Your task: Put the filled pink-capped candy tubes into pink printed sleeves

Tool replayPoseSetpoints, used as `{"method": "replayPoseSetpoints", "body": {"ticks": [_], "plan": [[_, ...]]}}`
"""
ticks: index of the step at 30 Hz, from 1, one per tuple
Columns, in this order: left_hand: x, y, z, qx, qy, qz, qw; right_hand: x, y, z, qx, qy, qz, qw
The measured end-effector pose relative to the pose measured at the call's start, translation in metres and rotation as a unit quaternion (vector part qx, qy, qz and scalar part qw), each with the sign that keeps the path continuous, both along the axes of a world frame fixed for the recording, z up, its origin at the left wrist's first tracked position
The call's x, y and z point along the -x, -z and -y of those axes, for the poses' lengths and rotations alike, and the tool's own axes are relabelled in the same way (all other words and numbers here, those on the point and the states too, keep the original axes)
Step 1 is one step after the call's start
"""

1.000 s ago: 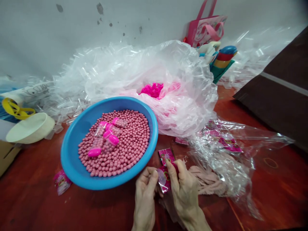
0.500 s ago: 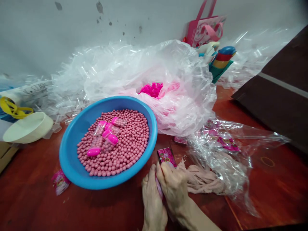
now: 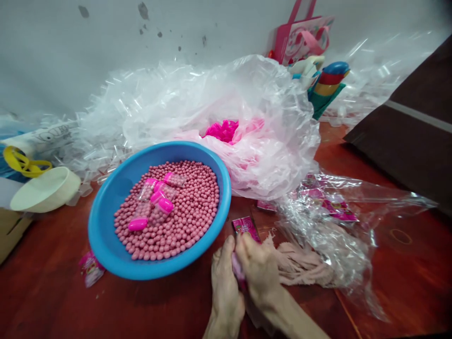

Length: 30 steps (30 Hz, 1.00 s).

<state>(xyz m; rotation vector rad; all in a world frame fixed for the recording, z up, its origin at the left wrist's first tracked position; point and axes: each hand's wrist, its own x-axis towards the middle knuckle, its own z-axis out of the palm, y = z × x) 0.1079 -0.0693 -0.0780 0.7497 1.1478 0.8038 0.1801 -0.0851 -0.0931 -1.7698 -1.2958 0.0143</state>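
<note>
The left hand [image 3: 226, 287] and right hand [image 3: 257, 268] are pressed close together at the bottom of the view, both closed around a narrow pink packet [image 3: 238, 268]. Their fingers hide most of it, so its shape is hard to make out, and the person's wrists run out of the lower frame edge. Compared with the earlier frames, the hands are no longer held apart as they were a second ago, and they sit slightly further right than half a second ago.

A red foil packet [image 3: 246, 227] stands just above the right hand, its lower edge hidden behind the fingers; it may be touching them, but the view is too poor to be sure. Its cartoon print shows, but no writing can be read.

Just left of the hands, a blue basin [image 3: 106, 235] on the desk [image 3: 399, 278] holds pink beads [image 3: 183, 226], with pink capsules [image 3: 137, 224] and small clear bags [image 3: 146, 189] lying on top; these look unchanged. A printed sachet [image 3: 91, 269] lies against the basin's near rim.

To the right, a clear bag [image 3: 335, 212] holds more packets and lies beside beige strips [image 3: 300, 266]. Behind, a big plastic sack [image 3: 268, 94] partly hides pink pieces [image 3: 222, 131].
</note>
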Motion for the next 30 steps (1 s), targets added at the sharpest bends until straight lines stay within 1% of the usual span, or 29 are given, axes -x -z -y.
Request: {"method": "replayPoseSetpoints", "body": {"ticks": [3,5,7,9,11,13,15,18,20,23,26,27,28,30], "plan": [[-0.010,-0.007,0.007,0.044,0.022,0.054,0.997,-0.022,-0.001,-0.004,0.037,0.073,-0.110,0.991],[-0.011,-0.007,0.012,0.031,-0.001,0.060,0.998,-0.027,-0.001,-0.002,0.041,0.107,-0.169,0.979],[-0.008,-0.003,0.015,0.006,-0.028,0.043,0.999,-0.022,-0.002,0.002,0.035,0.130,-0.217,0.967],[-0.003,0.003,0.016,-0.008,-0.037,0.027,0.999,-0.012,-0.002,0.007,0.021,0.149,-0.261,0.953],[0.001,0.007,0.017,-0.008,-0.035,0.020,0.999,-0.003,-0.003,0.010,0.004,0.172,-0.299,0.939],[0.004,0.008,0.016,-0.002,-0.018,0.019,1.000,0.002,-0.003,0.012,-0.006,0.188,-0.321,0.928],[0.006,0.007,0.014,0.011,0.010,0.020,1.000,0.003,-0.004,0.015,0.000,0.182,-0.325,0.928],[0.010,0.000,0.008,0.010,0.034,0.008,0.999,-0.001,-0.007,0.022,0.035,0.141,-0.300,0.943],[0.013,-0.007,0.004,-0.018,0.045,-0.004,0.999,-0.007,-0.012,0.027,0.045,0.124,-0.261,0.956],[0.014,-0.016,0.000,-0.062,0.083,-0.009,0.995,-0.014,-0.021,0.032,0.034,0.100,-0.199,0.974],[0.017,-0.017,-0.003,-0.081,0.097,-0.013,0.992,-0.021,-0.032,0.038,0.035,0.050,-0.151,0.987],[0.019,-0.016,-0.004,-0.082,0.093,-0.020,0.992,-0.024,-0.035,0.041,0.040,0.049,-0.156,0.986],[0.020,-0.014,-0.005,-0.081,0.086,-0.027,0.993,-0.027,-0.038,0.045,0.047,0.062,-0.170,0.982],[0.024,-0.010,-0.007,-0.081,0.075,-0.039,0.993,-0.033,-0.043,0.051,0.054,0.116,-0.195,0.972]]}}
